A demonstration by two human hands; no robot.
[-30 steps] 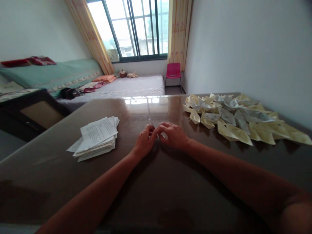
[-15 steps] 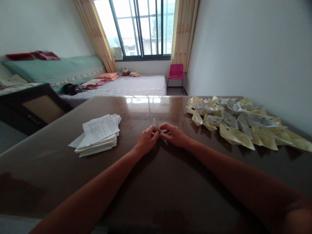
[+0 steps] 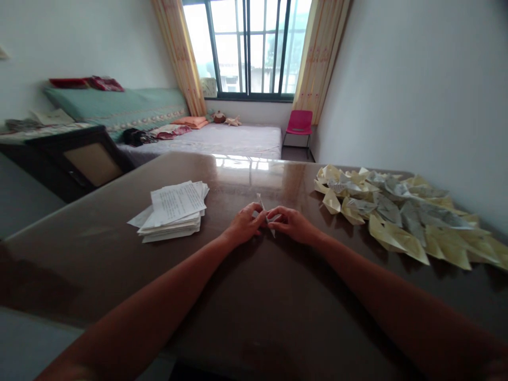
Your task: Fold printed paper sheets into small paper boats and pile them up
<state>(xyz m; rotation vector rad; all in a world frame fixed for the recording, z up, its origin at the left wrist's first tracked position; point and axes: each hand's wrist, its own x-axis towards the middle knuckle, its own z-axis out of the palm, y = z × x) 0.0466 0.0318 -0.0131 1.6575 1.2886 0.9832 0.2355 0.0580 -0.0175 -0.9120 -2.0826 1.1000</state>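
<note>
Between both hands, above the brown table (image 3: 238, 296), is a small folded piece of paper (image 3: 272, 230), seen nearly edge-on with pointed ends. My left hand (image 3: 246, 222) pinches it from the left, fingers closed at its middle. From the right, my right hand (image 3: 292, 224) grips the same paper, its fingertips meeting the left ones. The fingers hide most of the folds. To the left lies a stack of printed paper sheets (image 3: 177, 203), slightly fanned out. On the right sit several folded paper boats (image 3: 392, 235), yellowish and grey, crowded together.
Beyond the table's far edge are a bed (image 3: 246, 138) and a pink chair (image 3: 300, 123) below a window (image 3: 250, 47). A dark cabinet (image 3: 91, 159) stands at the left. A white wall (image 3: 416, 90) runs along the right side.
The view has turned a little left and tilted, so the scene sits further right. Both hands keep hold of the folded paper, with the fingers slightly shifted on it.
</note>
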